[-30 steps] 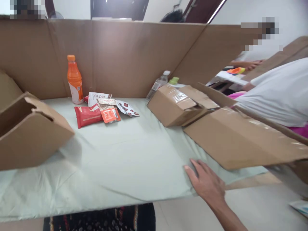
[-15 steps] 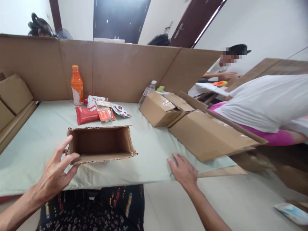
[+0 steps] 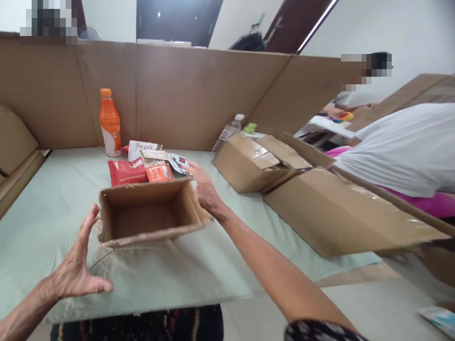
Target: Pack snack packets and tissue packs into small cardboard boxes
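Observation:
An open-topped cardboard box [image 3: 149, 234] sits on the pale green cloth, and its inside looks bare. At its left side my left hand [image 3: 80, 263] is spread, thumb apart from the fingers, holding nothing. Beyond the box's right end is my right hand [image 3: 202, 184], blurred by motion, its fingertips by the black-and-white packet [image 3: 178, 162]; whether they touch it is unclear. Next to that packet lie an orange packet [image 3: 159, 173], a red packet [image 3: 126, 173] and a white packet marked "Super" [image 3: 137, 149]. An orange bottle [image 3: 110, 124] stands behind them.
A tall cardboard screen [image 3: 199, 94] runs along the back. Closed boxes [image 3: 245, 161] and a larger box [image 3: 334, 208] stand at the right, a clear bottle [image 3: 229, 132] behind them. More boxes [image 3: 16, 147] stand at the left. A person in white [image 3: 401, 147] is at the right.
My right hand has moved from the front table edge up and left to the packets. My left hand has come off the box's edge and spread open. The view has shifted slightly.

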Demonstrator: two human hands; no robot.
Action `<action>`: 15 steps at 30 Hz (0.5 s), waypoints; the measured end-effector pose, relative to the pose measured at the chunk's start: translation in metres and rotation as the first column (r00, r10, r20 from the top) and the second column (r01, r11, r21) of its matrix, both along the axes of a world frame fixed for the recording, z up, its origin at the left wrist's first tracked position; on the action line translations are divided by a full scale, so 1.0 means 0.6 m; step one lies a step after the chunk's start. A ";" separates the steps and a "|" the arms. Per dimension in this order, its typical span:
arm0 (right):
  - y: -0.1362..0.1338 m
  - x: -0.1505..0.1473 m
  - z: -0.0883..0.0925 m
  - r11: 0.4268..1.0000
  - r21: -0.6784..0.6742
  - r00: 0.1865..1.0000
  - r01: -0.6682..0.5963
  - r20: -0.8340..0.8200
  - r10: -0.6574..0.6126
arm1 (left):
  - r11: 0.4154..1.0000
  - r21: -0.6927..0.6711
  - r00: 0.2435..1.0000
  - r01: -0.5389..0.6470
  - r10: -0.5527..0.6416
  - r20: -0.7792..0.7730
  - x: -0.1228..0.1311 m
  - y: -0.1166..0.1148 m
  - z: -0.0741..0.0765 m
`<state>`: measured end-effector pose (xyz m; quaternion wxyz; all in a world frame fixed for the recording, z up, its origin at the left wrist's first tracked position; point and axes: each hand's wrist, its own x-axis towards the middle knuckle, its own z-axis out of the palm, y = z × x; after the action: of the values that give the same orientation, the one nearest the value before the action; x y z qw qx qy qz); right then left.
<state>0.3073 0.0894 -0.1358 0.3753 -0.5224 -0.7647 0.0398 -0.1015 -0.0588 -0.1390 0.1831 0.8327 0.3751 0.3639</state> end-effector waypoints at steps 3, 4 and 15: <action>0.118 -0.063 0.019 0.995 -0.096 0.996 -0.024 0.082 0.032 | 0.995 -0.104 0.998 0.006 0.000 0.060 -0.002 0.037 -0.008; 0.148 -0.076 0.022 0.992 -0.119 0.995 -0.030 0.091 0.041 | 0.993 -0.118 0.995 0.012 -0.001 0.095 -0.002 0.047 -0.012; 0.167 -0.084 0.006 0.966 -0.246 0.975 -0.075 0.188 0.123 | 0.981 -0.102 0.980 -0.168 0.177 0.093 0.009 0.074 -0.063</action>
<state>0.2571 0.1896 -0.1320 0.2283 -0.5259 -0.8136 0.0968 -0.0962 -0.0142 -0.1767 0.2085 0.7679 0.4529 0.4021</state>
